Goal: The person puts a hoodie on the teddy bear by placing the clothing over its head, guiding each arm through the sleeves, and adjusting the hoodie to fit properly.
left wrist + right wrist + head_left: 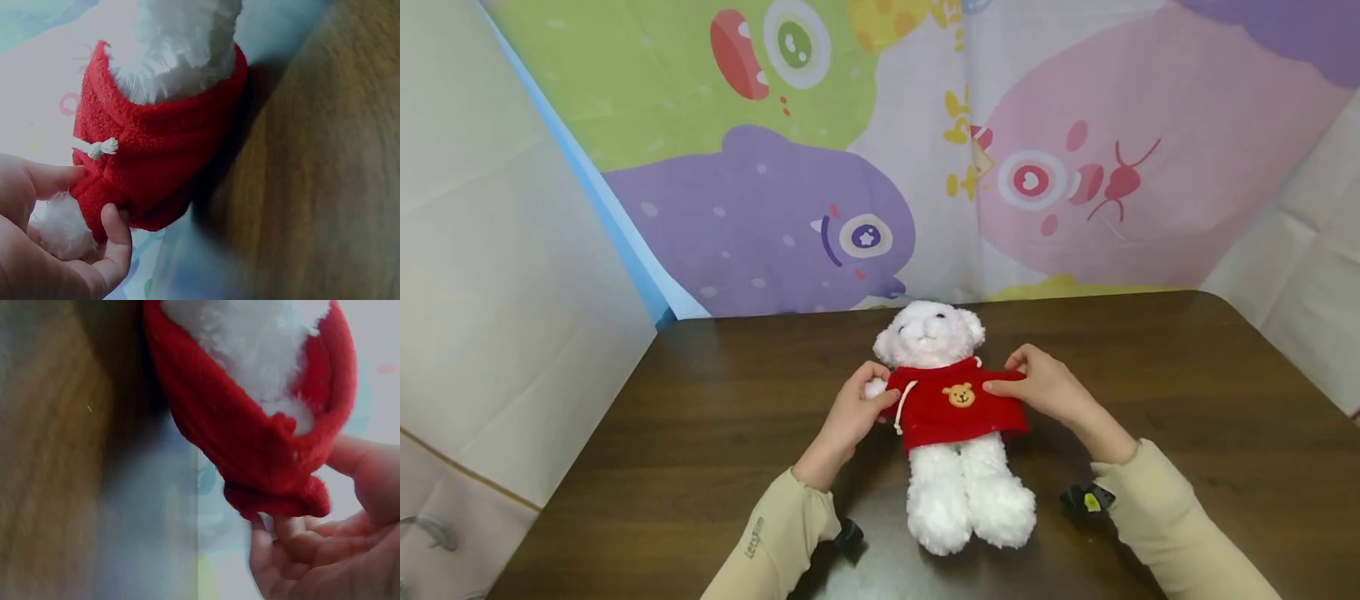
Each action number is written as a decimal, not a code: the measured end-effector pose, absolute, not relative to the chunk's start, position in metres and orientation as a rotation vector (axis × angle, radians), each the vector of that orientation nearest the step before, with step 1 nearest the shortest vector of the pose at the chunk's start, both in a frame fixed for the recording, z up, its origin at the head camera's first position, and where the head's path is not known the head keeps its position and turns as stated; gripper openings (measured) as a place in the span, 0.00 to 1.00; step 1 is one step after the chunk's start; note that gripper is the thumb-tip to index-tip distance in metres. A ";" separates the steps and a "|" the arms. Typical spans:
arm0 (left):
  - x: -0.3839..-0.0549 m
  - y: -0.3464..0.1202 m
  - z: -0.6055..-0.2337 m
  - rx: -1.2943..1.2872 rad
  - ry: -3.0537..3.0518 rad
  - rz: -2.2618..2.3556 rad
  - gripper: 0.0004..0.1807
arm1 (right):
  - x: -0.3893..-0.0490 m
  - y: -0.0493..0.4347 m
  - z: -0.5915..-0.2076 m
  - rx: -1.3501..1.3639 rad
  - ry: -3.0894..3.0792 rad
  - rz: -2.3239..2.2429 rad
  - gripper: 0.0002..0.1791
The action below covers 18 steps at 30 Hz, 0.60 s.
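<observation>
A white plush teddy bear [929,342] lies face up on the brown table [715,467], its head toward the far edge. It wears a red hoodie [940,421] with a small bear patch [959,395] and a white drawstring [904,408]. My left hand [848,415] holds the sleeve on the left between thumb and fingers; a fluffy white paw [62,226] pokes out of it. On the other side, my right hand [1051,390] pinches the opposite sleeve [278,497]. No paw shows beyond that cuff. White fur is visible inside the hoodie's open hem.
Behind the table hangs a cloth [760,225] printed with cartoon creatures. Pale sheets cover the left wall [512,233] and the right side [1307,242]. Dark devices sit at both sleeve cuffs, one at the left wrist [850,540], one at the right [1084,500].
</observation>
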<state>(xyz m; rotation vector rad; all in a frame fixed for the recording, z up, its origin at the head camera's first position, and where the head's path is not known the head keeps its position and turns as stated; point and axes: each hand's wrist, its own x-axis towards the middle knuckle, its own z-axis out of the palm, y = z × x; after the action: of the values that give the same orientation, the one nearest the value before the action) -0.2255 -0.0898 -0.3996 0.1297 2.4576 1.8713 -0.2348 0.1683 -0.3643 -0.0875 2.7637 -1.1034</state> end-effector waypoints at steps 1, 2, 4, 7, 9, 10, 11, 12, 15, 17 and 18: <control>-0.225 -0.090 -0.399 0.128 2.457 1.874 0.08 | -0.235 0.167 -0.364 -0.102 2.779 -1.122 0.28; -0.225 -0.090 -0.397 0.118 2.459 1.870 0.08 | -0.235 0.166 -0.364 -0.114 2.783 -1.146 0.28; -0.225 -0.090 -0.395 0.095 2.471 1.859 0.09 | -0.235 0.166 -0.363 -0.158 2.773 -1.186 0.30; -0.225 -0.090 -0.391 0.040 2.507 1.817 0.11 | -0.234 0.171 -0.363 -0.288 2.670 -1.234 0.38; -0.225 -0.090 -0.389 0.014 2.569 1.751 0.12 | -0.234 0.176 -0.365 -0.407 2.567 -1.253 0.44; -0.225 -0.090 -0.387 0.001 2.613 1.711 0.12 | -0.234 0.179 -0.366 -0.470 2.518 -1.256 0.46; -0.224 -0.089 -0.386 -0.010 2.661 1.679 0.12 | -0.234 0.181 -0.367 -0.523 2.468 -1.262 0.47; -0.224 -0.088 -0.384 -0.023 2.712 1.657 0.13 | -0.234 0.184 -0.368 -0.571 2.424 -1.267 0.48; -0.223 -0.082 -0.375 0.016 2.882 1.649 0.15 | -0.235 0.191 -0.367 -0.644 2.306 -1.305 0.49; -0.222 -0.076 -0.365 0.145 2.952 1.669 0.16 | -0.235 0.194 -0.365 -0.654 2.254 -1.351 0.49; -0.221 -0.072 -0.359 0.250 2.971 1.650 0.16 | -0.235 0.195 -0.364 -0.651 2.243 -1.375 0.48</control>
<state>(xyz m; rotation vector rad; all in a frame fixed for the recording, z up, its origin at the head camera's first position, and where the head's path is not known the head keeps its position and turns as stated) -0.2211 -0.0719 -0.3594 0.2502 2.9708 1.6496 -0.2354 0.1954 -0.3642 -0.6514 2.2427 -1.3748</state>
